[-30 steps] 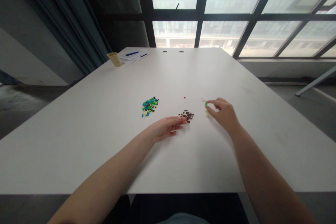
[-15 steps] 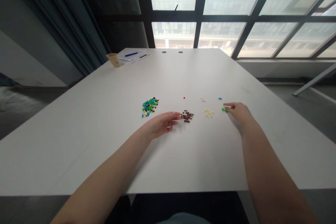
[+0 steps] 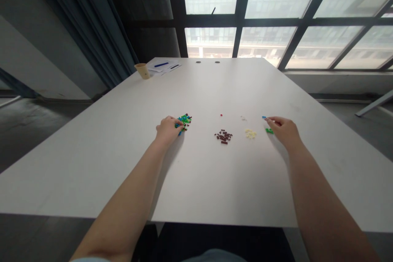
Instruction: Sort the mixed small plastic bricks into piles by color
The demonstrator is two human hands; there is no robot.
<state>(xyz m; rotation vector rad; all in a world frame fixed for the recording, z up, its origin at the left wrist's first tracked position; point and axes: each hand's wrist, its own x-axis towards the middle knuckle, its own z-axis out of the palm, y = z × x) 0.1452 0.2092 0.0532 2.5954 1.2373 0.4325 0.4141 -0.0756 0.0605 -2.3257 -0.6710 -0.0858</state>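
My left hand (image 3: 167, 132) is at the left edge of a mixed heap of small toy building bricks (image 3: 186, 120), in blue, green, brown and pale yellow. Its thumb and fingers close in on the bricks; what they pinch is hidden. My right hand (image 3: 285, 132) has its fingertips pinched together at the right end of a small blue brick (image 3: 263, 117) on the table. Just below those fingers lie green bricks (image 3: 269, 130). Between the hands are a pile of dark brown bricks (image 3: 224, 136) and a group of pale yellow bricks (image 3: 250, 134).
A single red brick (image 3: 221, 115) and a few whitish pieces (image 3: 243, 118) lie farther back on the white table (image 3: 196, 180). At the far left corner stand a paper cup (image 3: 142, 71) and papers (image 3: 156, 68) with a blue pen (image 3: 161, 64). Windows rise behind the table.
My left hand has moved left from beside the brown pile to the mixed heap. My right hand has shifted from the green bricks up to the blue one. The view has turned slightly left.
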